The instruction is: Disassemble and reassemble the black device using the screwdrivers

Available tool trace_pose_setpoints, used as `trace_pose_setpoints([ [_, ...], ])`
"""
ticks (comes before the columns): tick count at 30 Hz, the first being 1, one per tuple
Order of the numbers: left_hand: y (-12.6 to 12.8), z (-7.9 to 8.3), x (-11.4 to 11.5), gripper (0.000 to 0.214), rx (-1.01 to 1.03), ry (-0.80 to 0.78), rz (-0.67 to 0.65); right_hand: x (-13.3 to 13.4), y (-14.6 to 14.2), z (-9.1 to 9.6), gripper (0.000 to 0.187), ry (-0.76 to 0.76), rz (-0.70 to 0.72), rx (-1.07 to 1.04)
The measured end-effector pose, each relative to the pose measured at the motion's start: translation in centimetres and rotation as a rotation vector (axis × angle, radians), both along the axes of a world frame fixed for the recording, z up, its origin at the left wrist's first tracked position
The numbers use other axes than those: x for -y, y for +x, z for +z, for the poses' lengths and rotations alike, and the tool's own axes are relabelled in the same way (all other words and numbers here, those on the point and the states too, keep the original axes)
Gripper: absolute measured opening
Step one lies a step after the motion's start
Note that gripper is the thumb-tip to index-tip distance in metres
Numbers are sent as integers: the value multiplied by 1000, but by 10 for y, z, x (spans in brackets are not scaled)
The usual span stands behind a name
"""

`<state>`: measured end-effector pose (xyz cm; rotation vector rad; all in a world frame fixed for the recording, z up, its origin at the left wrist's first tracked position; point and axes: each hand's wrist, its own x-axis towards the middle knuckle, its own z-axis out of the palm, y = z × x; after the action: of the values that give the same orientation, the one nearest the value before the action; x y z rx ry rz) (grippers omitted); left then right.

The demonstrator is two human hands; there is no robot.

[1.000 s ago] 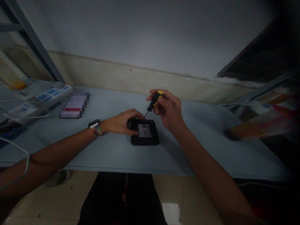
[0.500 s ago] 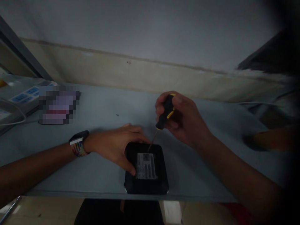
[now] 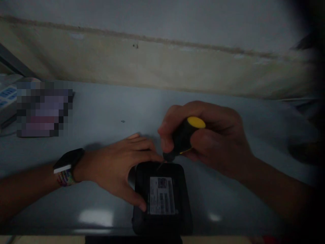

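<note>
A black box-shaped device with rounded corners lies near the table's front edge, a white printed label facing up. My left hand grips its left side, the thumb on top by the label and the fingers at the far edge. In my right hand is a black and yellow screwdriver, fingers wrapped round the handle. Its thin shaft slants down to the far part of the device, above the label. Dim light hides exactly what the tip touches.
A phone-like slab, pixelated, lies at the left, beside a white power strip. A tiny dark bit lies on the grey table. The wall runs along the back. A dark blurred object is at the right.
My head view has moved closer and lower. The screwdriver has tilted over with my right hand, its end cap now facing me, and the tip has shifted slightly away from the label.
</note>
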<state>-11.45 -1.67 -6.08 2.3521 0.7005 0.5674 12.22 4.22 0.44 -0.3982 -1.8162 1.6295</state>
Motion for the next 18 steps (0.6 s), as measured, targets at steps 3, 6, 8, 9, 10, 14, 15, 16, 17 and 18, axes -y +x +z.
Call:
trace_pose_setpoints([
  [3,0,2,0,77,6,-20,1,4,1,3,18,7,-39,49],
  [6,-1,2,0,77,14,-23,-3,5,0,5,16,53,-26,55],
  [8,-1,0,-1,80,28,-24,-13,6,0,5,17,92,-18,69],
  [9,-2,-1,-1,81,35,-21,-20,7,0,5,18,114,-9,79],
  [10,-2,-3,-1,82,42,-14,-25,8,1,4,20,137,1,90],
  [14,-1,-11,-2,76,41,-10,-35,12,3,4,22,235,50,77],
  [15,-1,-12,-3,75,34,-21,-39,13,3,6,20,247,64,73],
  [16,0,-13,-3,75,26,-33,-41,13,3,8,17,250,80,68],
  [17,0,-12,-4,75,20,-41,-44,15,3,10,15,239,98,68],
  [18,1,-11,-4,75,15,-46,-45,16,2,12,17,210,109,71],
])
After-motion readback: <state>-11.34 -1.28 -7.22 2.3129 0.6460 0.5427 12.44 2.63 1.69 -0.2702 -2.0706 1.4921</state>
